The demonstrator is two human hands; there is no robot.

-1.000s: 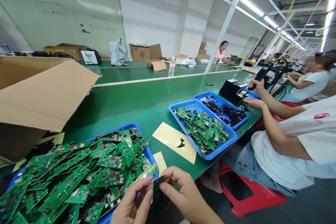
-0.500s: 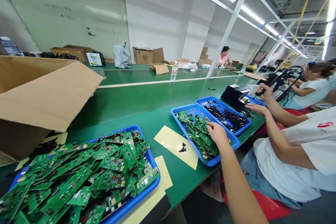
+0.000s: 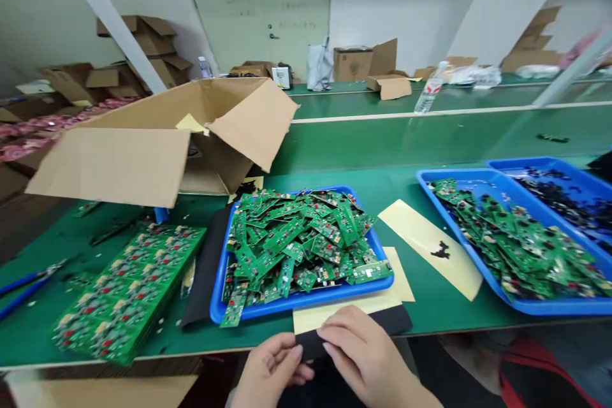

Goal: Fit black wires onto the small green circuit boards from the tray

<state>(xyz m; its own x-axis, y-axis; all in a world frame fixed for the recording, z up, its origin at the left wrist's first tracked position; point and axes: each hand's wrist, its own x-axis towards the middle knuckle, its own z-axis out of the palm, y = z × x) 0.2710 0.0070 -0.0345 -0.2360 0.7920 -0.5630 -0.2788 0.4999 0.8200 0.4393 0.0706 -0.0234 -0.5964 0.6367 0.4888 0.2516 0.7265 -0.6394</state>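
Note:
At the table's front edge, my left hand (image 3: 275, 366) has its fingers curled, with the thumb against the left part of a black sheet (image 3: 310, 345). My right hand (image 3: 361, 350) pinches the same sheet a little farther right. The sheet reaches out from beneath the right hand, over yellowish backing paper (image 3: 306, 320). Just beyond both hands sits a blue tray (image 3: 306, 307) heaped with small green circuit boards (image 3: 287, 242). Whether anything small lies between the fingertips is hidden.
A stack of circuit board panels (image 3: 131, 293) and blue-handled pliers (image 3: 29, 284) lie left. Behind stands an open carton (image 3: 115, 159). Yellow paper (image 3: 430, 245) carries small black pieces (image 3: 440, 250). Two blue trays, one with boards (image 3: 521, 242), one with black parts (image 3: 568, 197), sit right.
The view has turned left. My right hand has left the circuit boards in the right tray and is now at the black sheet. My left hand has come into view.

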